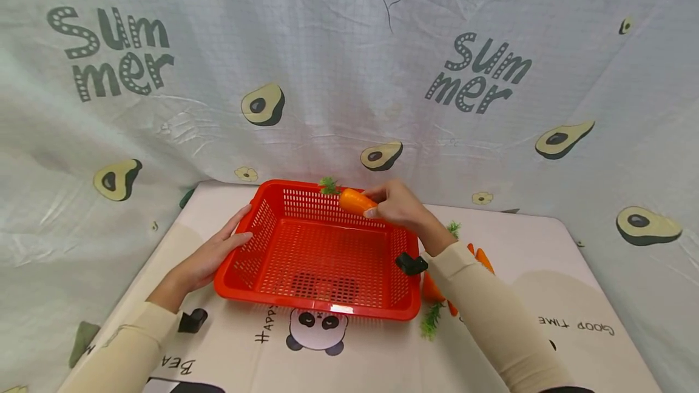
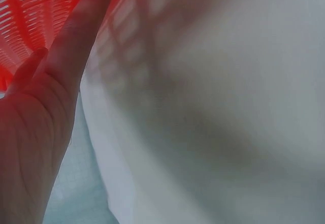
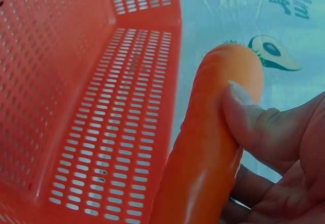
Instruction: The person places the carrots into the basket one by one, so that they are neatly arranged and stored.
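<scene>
From my end, the right hand (image 1: 401, 204) pinches an orange plastic-looking carrot with a tuft of feathery green leaves (image 1: 356, 201) between thumb and fingers, its thick leafy end pointing left. In the head view the carrot shows in front of the far wall of a red rectangular plastic basket with slotted sides (image 1: 327, 247), near the far rim; I cannot tell whether the two touch. My right-wrist view gives me the rounded end of the carrot with the thumb pressed on it and the slotted wall alongside. The left hand (image 1: 215, 251) holds the basket's left rim, thumb over the edge and fingers stretched out along the outer side; fingertip detail is lost in the blurred left-wrist view. More orange carrots with green leaves (image 1: 432, 290) lie just beside the basket on the right, partly hidden by the cream right sleeve (image 1: 491, 320), so I cannot count them. Under everything I see a pale tabletop printed with a panda and lettering (image 1: 393, 350), and behind it a whitish cloth with avocados and the word "summer" (image 1: 327, 41).
</scene>
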Motion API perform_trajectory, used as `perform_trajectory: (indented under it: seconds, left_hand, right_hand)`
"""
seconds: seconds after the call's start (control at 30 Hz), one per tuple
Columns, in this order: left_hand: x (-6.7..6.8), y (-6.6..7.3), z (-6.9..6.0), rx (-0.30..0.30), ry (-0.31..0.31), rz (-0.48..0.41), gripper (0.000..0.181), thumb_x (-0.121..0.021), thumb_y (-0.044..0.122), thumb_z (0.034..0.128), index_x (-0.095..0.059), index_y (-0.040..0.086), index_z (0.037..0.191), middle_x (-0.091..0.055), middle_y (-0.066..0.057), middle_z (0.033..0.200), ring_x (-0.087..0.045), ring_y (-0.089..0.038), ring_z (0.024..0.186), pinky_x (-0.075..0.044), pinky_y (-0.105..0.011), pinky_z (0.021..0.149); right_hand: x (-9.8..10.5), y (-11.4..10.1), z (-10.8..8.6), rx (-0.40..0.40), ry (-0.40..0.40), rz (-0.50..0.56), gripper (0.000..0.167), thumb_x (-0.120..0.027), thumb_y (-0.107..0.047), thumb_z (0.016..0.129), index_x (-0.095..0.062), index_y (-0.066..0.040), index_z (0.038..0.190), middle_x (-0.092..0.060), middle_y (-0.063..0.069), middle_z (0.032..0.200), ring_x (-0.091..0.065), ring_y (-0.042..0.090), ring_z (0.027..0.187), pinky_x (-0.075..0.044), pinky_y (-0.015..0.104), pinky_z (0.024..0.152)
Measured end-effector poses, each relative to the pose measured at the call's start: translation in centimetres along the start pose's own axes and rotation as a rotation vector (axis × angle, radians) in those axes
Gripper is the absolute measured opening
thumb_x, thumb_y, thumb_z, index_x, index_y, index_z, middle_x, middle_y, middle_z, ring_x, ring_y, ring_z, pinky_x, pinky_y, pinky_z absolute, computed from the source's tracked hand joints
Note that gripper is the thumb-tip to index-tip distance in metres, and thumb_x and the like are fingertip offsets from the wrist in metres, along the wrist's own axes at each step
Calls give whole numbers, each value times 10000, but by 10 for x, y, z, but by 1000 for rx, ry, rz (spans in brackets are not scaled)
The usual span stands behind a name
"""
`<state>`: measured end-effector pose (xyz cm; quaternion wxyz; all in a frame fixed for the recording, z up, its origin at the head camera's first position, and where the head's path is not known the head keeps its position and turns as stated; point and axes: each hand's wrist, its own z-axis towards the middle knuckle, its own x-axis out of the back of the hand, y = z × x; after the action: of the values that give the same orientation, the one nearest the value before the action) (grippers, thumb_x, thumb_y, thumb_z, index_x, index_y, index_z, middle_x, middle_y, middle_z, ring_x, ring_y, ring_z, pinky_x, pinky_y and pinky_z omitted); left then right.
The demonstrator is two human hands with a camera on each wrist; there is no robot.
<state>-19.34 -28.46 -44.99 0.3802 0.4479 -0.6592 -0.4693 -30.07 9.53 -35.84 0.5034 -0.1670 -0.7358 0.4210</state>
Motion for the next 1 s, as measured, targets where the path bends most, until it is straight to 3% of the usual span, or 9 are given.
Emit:
perform_trajectory:
  seconds: [0.57,1.0]
  left_hand:
    - [1,-1,0,8,6,-1,766,-488,382,1101,27,440,1664,-210,-214,1690,-544,-332,1263,-612,-444,963]
    - [1,0,0,15,4,-16,747,-463,335,1112,30,430,1666,-201,-217,1694,-534,-337,1278,-608,-444,972]
  right_hand:
    - [-17,-3,20,35,-37,-12,398,-767,-39,899,-722,-1,1293,-770,178,1172,-699,250,968,-598,348,889]
    - [-28,7,35,19,33,-43,342,-832,-66,852,-786,-26,1188,-795,148,1117,-707,238,920,-614,353,854]
